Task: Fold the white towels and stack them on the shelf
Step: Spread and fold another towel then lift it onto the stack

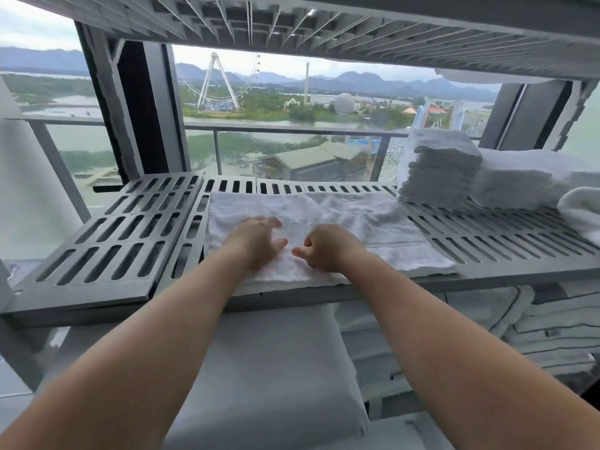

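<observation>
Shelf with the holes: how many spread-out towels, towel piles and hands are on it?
Spread-out towel: 1
Towel piles: 3, the small-towel stack, the big pile, the bundle at the edge
Hands on the towel: 2, left hand, right hand
Total: 6

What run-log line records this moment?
stage: folding | left hand: pressing white terry towel | right hand: pinching it | grey slotted shelf: folded towel stack right

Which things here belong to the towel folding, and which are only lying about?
Job: towel spread on the shelf; left hand and right hand on it; stack of folded towels at the right.
Lying about: pillow and linens below the shelf.
</observation>
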Tool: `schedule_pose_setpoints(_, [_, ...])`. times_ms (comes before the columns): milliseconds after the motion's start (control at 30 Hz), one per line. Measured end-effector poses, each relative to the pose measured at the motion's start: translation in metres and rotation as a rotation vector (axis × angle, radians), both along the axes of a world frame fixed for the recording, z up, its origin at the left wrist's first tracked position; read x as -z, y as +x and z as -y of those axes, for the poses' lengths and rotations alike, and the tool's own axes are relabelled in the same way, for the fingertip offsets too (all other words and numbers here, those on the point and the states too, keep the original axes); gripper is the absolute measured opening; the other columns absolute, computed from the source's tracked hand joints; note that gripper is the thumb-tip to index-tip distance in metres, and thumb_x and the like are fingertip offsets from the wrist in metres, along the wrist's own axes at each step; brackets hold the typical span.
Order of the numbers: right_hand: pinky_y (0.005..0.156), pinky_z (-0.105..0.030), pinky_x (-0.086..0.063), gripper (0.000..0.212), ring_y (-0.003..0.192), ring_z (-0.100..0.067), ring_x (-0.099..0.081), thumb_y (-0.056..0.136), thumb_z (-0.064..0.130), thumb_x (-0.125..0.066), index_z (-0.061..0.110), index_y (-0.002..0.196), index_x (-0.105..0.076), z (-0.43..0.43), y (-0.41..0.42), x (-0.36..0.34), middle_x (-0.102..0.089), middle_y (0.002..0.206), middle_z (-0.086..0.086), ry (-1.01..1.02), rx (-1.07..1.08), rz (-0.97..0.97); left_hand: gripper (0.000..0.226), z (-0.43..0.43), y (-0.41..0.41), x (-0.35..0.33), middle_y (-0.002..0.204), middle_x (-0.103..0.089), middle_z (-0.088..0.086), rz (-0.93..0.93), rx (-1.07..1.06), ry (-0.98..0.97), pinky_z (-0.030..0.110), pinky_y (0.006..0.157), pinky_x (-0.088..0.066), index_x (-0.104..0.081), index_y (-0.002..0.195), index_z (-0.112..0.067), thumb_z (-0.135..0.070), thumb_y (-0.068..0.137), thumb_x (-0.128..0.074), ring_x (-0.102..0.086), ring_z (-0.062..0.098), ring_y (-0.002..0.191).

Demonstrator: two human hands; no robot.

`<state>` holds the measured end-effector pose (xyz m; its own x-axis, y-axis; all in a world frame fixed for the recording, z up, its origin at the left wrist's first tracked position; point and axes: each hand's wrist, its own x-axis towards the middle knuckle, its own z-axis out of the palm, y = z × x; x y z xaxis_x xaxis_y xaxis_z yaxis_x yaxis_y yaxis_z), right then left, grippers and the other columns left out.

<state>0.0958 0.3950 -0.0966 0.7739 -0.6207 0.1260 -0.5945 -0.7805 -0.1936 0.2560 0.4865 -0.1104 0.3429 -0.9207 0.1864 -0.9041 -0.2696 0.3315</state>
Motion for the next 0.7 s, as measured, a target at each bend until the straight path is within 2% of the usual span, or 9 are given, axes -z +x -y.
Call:
schedule_pose_setpoints(33, [0.059, -0.028, -0.044, 0.05, 0.061, -0.011, -0.058, 0.094, 0.049, -0.055, 0.015, 0.059, -0.065, 0.004, 0.003, 0.001, -0.062, 0.059, 0.005, 0.002, -0.004, 0.023, 0.043, 0.006, 0.001, 0.0, 0.141, -0.054, 0.002, 0.031, -0.035, 0.035, 0.045, 0.108, -0.041, -0.053, 0.133, -0.024, -0.048, 0.098, -0.048, -0.047, 0.023, 0.129])
schedule_pose_setpoints(100, [0.058, -0.029, -0.046, 0.05, 0.062, -0.016, -0.059, 0.094, 0.046, -0.054, 0.014, 0.057, -0.06, 0.013, 0.008, 0.002, -0.061, 0.058, 0.004, -0.038, 0.019, 0.106, 0.043, 0.018, 0.004, -0.004, 0.121, -0.061, 0.003, 0.192, -0.148, 0.057, 0.043, 0.091, -0.051, -0.061, 0.116, -0.02, -0.053, 0.1, -0.037, -0.057, 0.023, 0.109])
schedule_pose_setpoints(167, [0.056, -0.028, -0.043, 0.043, 0.064, -0.02, -0.058, 0.095, 0.04, -0.053, 0.016, 0.059, -0.056, 0.026, 0.012, 0.003, -0.058, 0.06, 0.002, -0.129, 0.064, 0.21, 0.048, 0.031, 0.006, -0.013, 0.105, -0.062, 0.004, 0.337, -0.24, 0.072, 0.039, 0.078, -0.053, -0.061, 0.098, -0.017, -0.056, 0.1, -0.033, -0.059, 0.025, 0.095])
schedule_pose_setpoints(200, [0.057, -0.029, -0.043, 0.037, 0.068, -0.021, -0.059, 0.095, 0.036, -0.053, 0.016, 0.065, -0.059, 0.034, 0.016, 0.003, -0.061, 0.066, 0.001, -0.152, 0.079, 0.236, 0.048, 0.038, 0.008, -0.016, 0.1, -0.061, 0.005, 0.373, -0.266, 0.08, 0.037, 0.075, -0.052, -0.06, 0.092, -0.017, -0.056, 0.1, -0.034, -0.059, 0.026, 0.09])
schedule_pose_setpoints(267, [0.064, -0.031, -0.046, 0.024, 0.08, -0.022, -0.06, 0.094, 0.03, -0.05, 0.018, 0.084, -0.067, 0.052, 0.023, 0.0, -0.068, 0.084, -0.001, -0.129, 0.089, 0.227, 0.044, 0.051, 0.013, -0.024, 0.089, -0.058, 0.005, 0.411, -0.319, 0.095, 0.033, 0.067, -0.047, -0.061, 0.09, -0.016, -0.051, 0.1, -0.037, -0.057, 0.026, 0.081])
schedule_pose_setpoints(367, [0.078, -0.034, -0.052, 0.026, 0.095, -0.025, -0.062, 0.092, 0.022, -0.046, 0.021, 0.097, -0.072, 0.086, 0.031, -0.006, -0.071, 0.102, -0.004, -0.088, 0.106, 0.188, 0.038, 0.074, 0.023, -0.033, 0.087, -0.059, 0.005, 0.46, -0.378, 0.087, 0.029, 0.057, -0.043, -0.064, 0.095, -0.014, -0.044, 0.099, -0.042, -0.058, 0.027, 0.078])
schedule_pose_setpoints(433, [0.081, -0.034, -0.053, 0.029, 0.1, -0.027, -0.063, 0.093, 0.018, -0.046, 0.021, 0.101, -0.074, 0.112, 0.034, -0.009, -0.071, 0.106, -0.006, -0.102, 0.128, 0.198, 0.033, 0.09, 0.03, -0.036, 0.097, -0.065, 0.006, 0.464, -0.405, 0.068, 0.029, 0.058, -0.044, -0.066, 0.101, -0.014, -0.041, 0.098, -0.046, -0.062, 0.028, 0.085])
schedule_pose_setpoints(533, [0.088, -0.038, -0.055, 0.029, 0.108, -0.029, -0.062, 0.096, 0.015, -0.044, 0.016, 0.11, -0.07, 0.152, 0.04, -0.013, -0.07, 0.112, -0.009, -0.132, 0.154, 0.189, 0.031, 0.114, 0.041, -0.037, 0.111, -0.065, 0.006, 0.441, -0.449, 0.031, 0.036, 0.073, -0.054, -0.064, 0.114, -0.017, -0.039, 0.096, -0.051, -0.063, 0.029, 0.099])
schedule_pose_setpoints(700, [0.094, -0.037, -0.051, 0.032, 0.113, -0.031, -0.054, 0.093, 0.008, -0.047, 0.015, 0.116, -0.068, 0.208, 0.051, -0.008, -0.065, 0.114, -0.013, -0.139, 0.183, 0.21, 0.038, 0.151, 0.059, -0.033, 0.121, -0.062, 0.007, 0.282, -0.5, 0.069, 0.041, 0.081, -0.053, -0.055, 0.126, -0.018, -0.042, 0.098, -0.044, -0.059, 0.029, 0.11])
